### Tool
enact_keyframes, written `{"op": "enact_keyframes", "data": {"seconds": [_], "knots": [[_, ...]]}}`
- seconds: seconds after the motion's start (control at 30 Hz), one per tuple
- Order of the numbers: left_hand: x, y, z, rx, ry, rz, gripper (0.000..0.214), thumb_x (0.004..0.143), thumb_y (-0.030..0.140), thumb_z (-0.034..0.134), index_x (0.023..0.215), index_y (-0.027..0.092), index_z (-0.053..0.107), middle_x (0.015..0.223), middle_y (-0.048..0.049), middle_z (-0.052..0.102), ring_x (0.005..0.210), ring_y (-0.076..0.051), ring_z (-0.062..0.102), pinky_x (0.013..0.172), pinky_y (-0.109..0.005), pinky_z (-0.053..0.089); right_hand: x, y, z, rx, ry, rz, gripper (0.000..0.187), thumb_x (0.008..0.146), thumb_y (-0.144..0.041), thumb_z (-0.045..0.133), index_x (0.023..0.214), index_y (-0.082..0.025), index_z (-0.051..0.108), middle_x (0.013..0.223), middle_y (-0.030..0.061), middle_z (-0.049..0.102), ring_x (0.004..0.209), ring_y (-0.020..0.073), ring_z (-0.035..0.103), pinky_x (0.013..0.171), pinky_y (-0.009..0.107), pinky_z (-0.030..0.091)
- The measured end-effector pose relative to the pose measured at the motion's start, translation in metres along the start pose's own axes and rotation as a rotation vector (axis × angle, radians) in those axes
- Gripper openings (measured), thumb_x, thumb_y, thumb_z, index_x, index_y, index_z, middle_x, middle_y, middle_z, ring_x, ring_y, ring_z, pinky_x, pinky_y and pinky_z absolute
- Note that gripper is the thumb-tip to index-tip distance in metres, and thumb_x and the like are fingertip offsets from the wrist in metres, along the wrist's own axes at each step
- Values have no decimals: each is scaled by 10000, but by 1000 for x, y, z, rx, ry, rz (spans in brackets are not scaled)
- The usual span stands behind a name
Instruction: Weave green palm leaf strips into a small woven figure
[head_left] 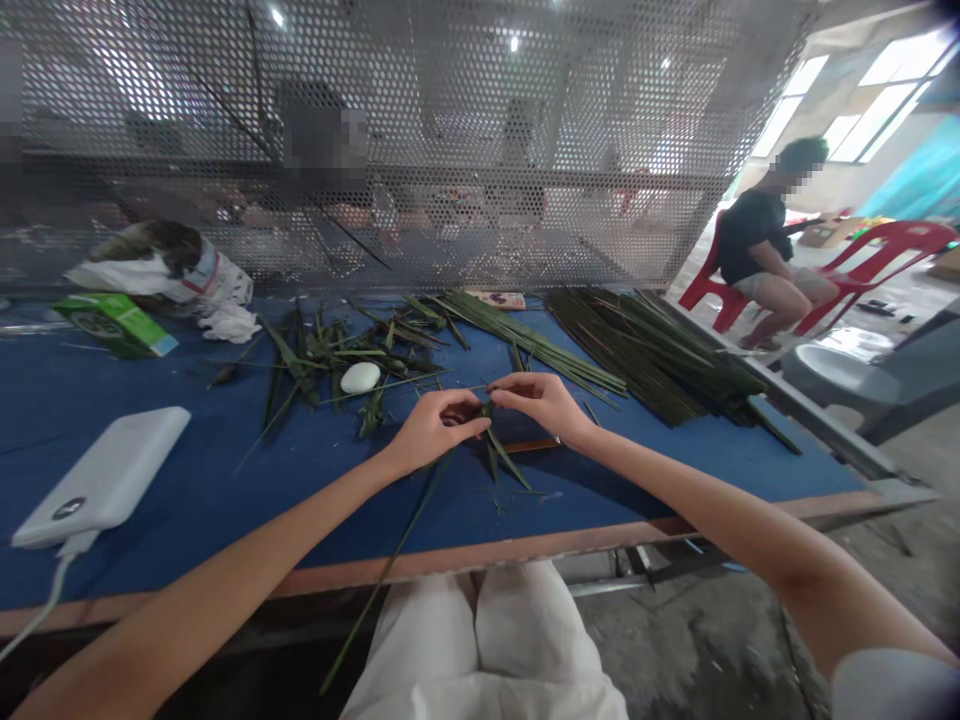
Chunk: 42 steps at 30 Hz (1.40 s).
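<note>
Both hands meet above the blue table (277, 510). My left hand (439, 425) is closed on green leaf strips (504, 460), whose ends hang below the fingers. Another long strip trails past the table's front edge. My right hand (544, 400) pinches the same small bundle from the other side, fingertips nearly touching the left ones. Exactly how the strips cross between the fingers is hidden. To the left of the hands a white egg-shaped piece (361, 377) lies by a heap of folded leaf pieces (300, 365). Under my right wrist lies a thin orange-brown tool (529, 446), partly covered.
Long leaf strips (525, 340) and a darker leaf stack (645, 350) lie at the back right. A white power bank (105, 475) with a cable, a green box (112, 325) and a crumpled bag (172, 270) sit left. A perforated metal screen (450, 130) stands behind. Someone sits on a red chair (701, 290).
</note>
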<state>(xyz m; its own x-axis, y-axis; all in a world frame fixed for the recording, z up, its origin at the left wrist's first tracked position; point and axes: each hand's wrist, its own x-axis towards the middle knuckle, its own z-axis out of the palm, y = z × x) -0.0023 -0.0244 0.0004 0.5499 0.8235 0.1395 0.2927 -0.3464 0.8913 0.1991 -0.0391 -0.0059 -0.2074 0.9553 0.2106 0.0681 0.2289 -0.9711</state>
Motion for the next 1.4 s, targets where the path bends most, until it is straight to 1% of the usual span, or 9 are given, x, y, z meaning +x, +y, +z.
{"op": "enact_keyframes", "data": {"seconds": [0.13,0.2,0.3,0.4,0.6,0.8,1.07,1.2,1.4], "knots": [[3,-2,-1,-158,-17,-74,310,713,425,752,851,165,653,757,-39,691,713,-195,684,706,-292,557,-1,-2,0,62,-5,10,393,806,-543,614,880,-174,728,848,57,692,842,192,629,812,326,500],[4,-3,-2,-227,-32,-102,341,711,421,758,913,159,674,820,-54,710,728,-193,686,719,-298,557,0,-1,0,66,-9,-11,363,784,-509,648,892,-172,727,861,57,693,847,192,630,813,326,497],[6,-3,-2,-298,-56,-137,399,709,418,765,992,146,693,900,-78,722,731,-184,685,716,-297,552,1,2,-1,12,15,-45,304,747,-455,692,849,-169,717,817,46,689,803,185,622,783,321,493],[7,-3,-3,-347,-49,-164,452,691,407,788,1039,134,693,888,-81,724,730,-180,683,721,-297,547,2,5,-1,-37,33,-57,280,766,-446,672,804,-169,695,772,41,672,766,176,608,735,304,480],[8,-6,-2,-480,-40,-160,426,664,360,819,1001,134,689,884,-57,730,727,-154,680,755,-287,544,1,0,-1,-160,-7,-122,260,817,-419,620,798,-162,646,801,37,647,751,156,579,668,269,430],[8,-7,-1,-504,-24,-142,417,679,351,813,994,127,655,823,-57,729,728,-167,687,730,-283,547,0,-1,0,-186,3,-150,241,824,-394,607,787,-156,620,770,27,615,717,143,551,624,251,406],[6,-4,-2,-500,-28,-130,567,703,325,800,1209,175,591,801,-36,735,713,-174,693,722,-288,554,0,4,2,-104,-44,-151,257,819,-421,629,803,-165,631,773,21,627,713,140,554,658,255,432],[6,-2,-1,-520,-14,-168,525,671,327,817,1132,137,654,805,-59,739,691,-172,687,714,-290,553,-1,6,2,-60,-53,-129,250,814,-413,642,797,-163,653,772,18,645,714,138,563,678,258,438],[8,-2,-1,-564,-40,-195,509,641,295,837,1101,146,677,793,-56,740,675,-161,686,674,-261,547,-2,8,3,-80,-28,-133,226,809,-379,648,763,-160,683,761,27,675,727,154,593,687,269,451]]}}
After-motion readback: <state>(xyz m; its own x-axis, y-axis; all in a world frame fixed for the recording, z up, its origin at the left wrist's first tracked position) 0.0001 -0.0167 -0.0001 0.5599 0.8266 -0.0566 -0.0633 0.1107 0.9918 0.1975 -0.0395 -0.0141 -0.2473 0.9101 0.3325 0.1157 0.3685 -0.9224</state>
